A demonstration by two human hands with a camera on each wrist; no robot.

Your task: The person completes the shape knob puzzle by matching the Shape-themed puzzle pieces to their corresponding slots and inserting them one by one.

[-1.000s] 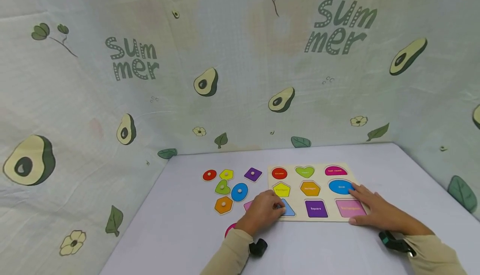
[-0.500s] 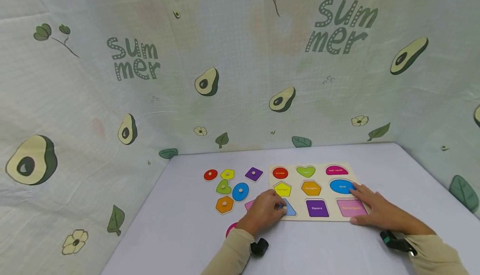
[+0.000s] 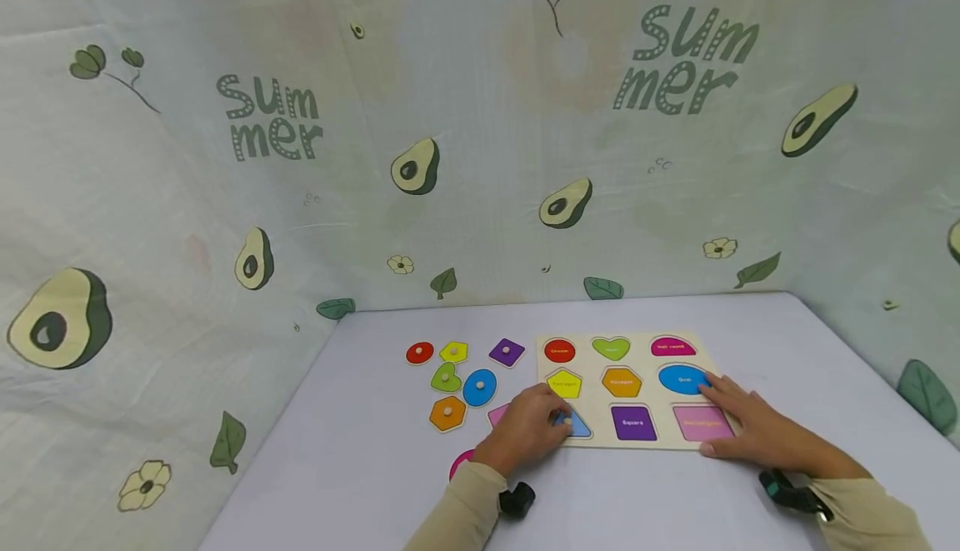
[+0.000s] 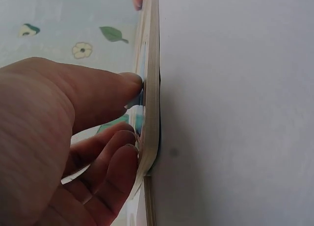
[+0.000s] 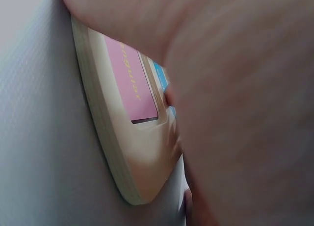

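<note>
A cream shape puzzle board (image 3: pixel 591 384) lies on the table, its coloured recesses labelled with shape names. At its lower left corner, my left hand (image 3: pixel 525 430) pinches the knob of the blue triangle piece (image 3: pixel 581 428) with thumb and curled fingers. The hand hides part of the triangle; in the left wrist view the fingertips (image 4: pixel 131 84) are close against the board's face. My right hand (image 3: pixel 757 428) rests on the board's right edge, fingers spread near the blue oval recess (image 3: pixel 682 379) and thumb near the pink rectangle recess (image 5: pixel 130 81).
Left of the board lie loose knobbed pieces: a red circle (image 3: pixel 420 353), yellow pentagon (image 3: pixel 453 353), green heart (image 3: pixel 446 378), blue oval (image 3: pixel 480 388), orange hexagon (image 3: pixel 447 414) and purple square (image 3: pixel 507 353). Pink (image 3: pixel 496 414) and magenta (image 3: pixel 460 462) pieces are partly hidden by the left arm.
Both hands stay nearly where they were, the left at the triangle and the right on the board's edge. The head view has shifted slightly.
</note>
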